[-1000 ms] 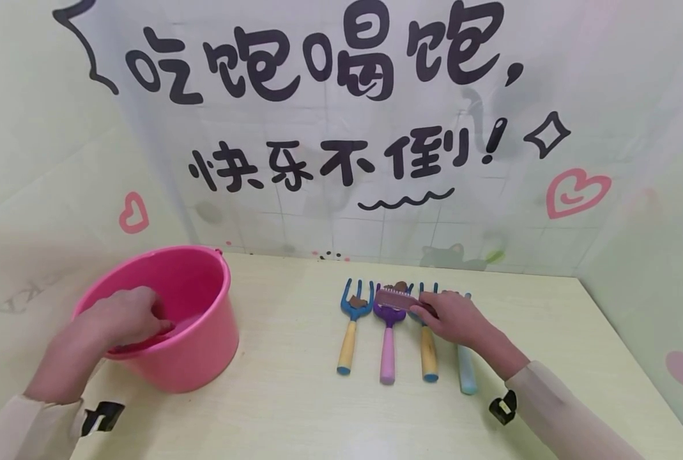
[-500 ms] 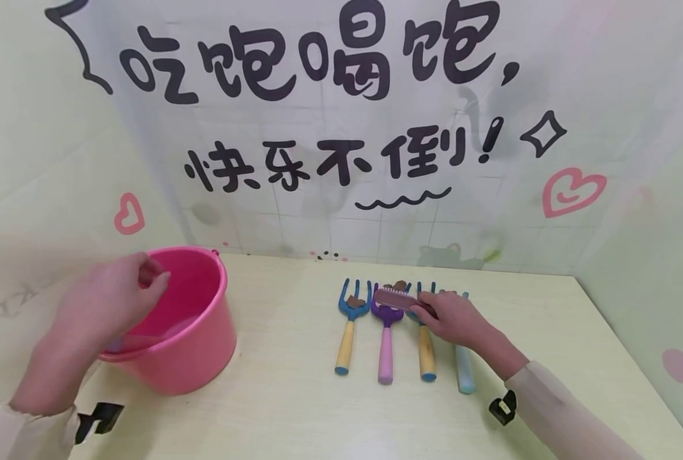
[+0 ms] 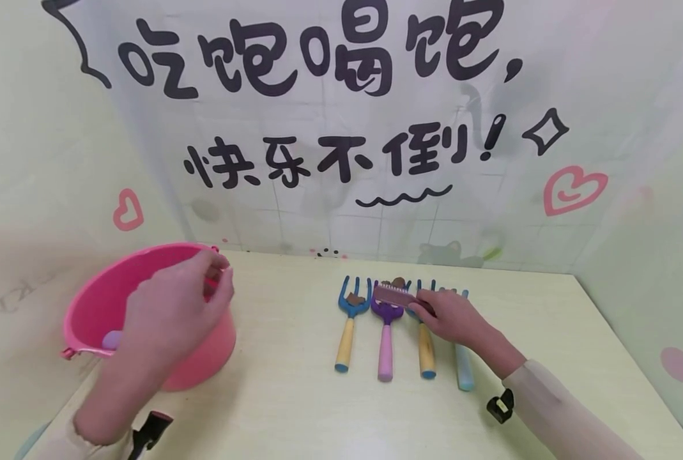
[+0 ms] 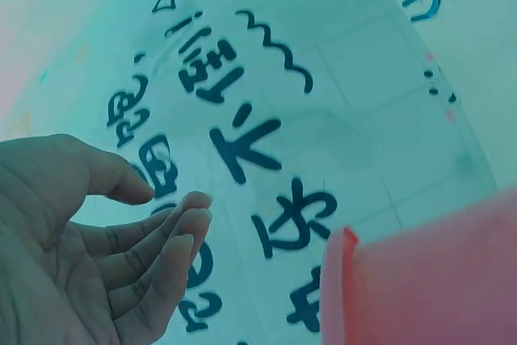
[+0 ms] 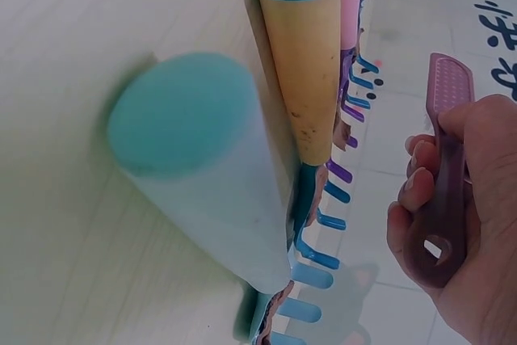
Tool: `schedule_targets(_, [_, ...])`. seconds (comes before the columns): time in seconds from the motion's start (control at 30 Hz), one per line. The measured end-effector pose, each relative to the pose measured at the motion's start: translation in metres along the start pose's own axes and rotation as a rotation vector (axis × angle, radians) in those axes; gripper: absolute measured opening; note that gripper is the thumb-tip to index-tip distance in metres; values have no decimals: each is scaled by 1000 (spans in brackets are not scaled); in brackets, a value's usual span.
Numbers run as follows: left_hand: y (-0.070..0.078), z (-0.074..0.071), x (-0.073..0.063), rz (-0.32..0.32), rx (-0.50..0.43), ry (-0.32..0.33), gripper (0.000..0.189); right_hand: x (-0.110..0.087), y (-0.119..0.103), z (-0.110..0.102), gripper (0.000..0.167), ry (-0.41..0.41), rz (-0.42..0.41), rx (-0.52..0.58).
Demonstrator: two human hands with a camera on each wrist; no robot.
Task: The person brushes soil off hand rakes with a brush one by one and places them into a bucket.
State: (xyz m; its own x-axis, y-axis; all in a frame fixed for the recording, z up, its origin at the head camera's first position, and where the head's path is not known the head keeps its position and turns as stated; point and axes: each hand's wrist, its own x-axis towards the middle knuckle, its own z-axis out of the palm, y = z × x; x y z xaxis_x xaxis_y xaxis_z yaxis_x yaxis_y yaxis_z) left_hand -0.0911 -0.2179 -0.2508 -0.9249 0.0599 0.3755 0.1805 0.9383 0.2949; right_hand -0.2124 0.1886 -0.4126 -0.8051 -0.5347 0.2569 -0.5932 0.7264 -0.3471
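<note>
My right hand [image 3: 453,314] grips the dark handle of a small purple-brown brush [image 3: 393,296], its pale bristles facing up over a purple garden hand fork [image 3: 386,358] with a pink handle. In the right wrist view the fingers curl round the brush handle [image 5: 440,224]. My left hand [image 3: 171,300] is in front of the pink bucket [image 3: 82,306], hiding part of it. Seen from the left wrist, that hand [image 4: 121,256] has loosely bent fingers with nothing between them. A pale lilac thing [image 3: 112,339] shows inside the bucket; its kind is unclear.
Beside the purple fork lie a blue fork [image 3: 345,345] with a tan handle, another tan-handled fork [image 3: 427,351] and a light-blue one [image 3: 464,370]. Brown lumps [image 3: 354,299] sit on tines. A printed wall sheet [image 3: 295,223] backs the table [image 3: 295,415].
My left hand has come up out of the bucket and moved right, in front of it. The right hand and brush have stayed nearly still over the forks.
</note>
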Motion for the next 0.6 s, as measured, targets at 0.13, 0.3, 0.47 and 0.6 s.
schedule_targets(0.13, [14,15,-3,34,74,-49,36,1,-2,-1,22,-5,2,6])
schedule_targets(0.3, [23,45,-5,108,167,-90,31,3,-4,-1,24,-10,4,10])
schedule_targets(0.47, [29,78,-2,128,202,-202,27,5,-5,1,26,-7,6,-1])
schedule_targets(0.6, [36,100,-1,86,187,-296,30,5,-6,1,25,-25,14,4])
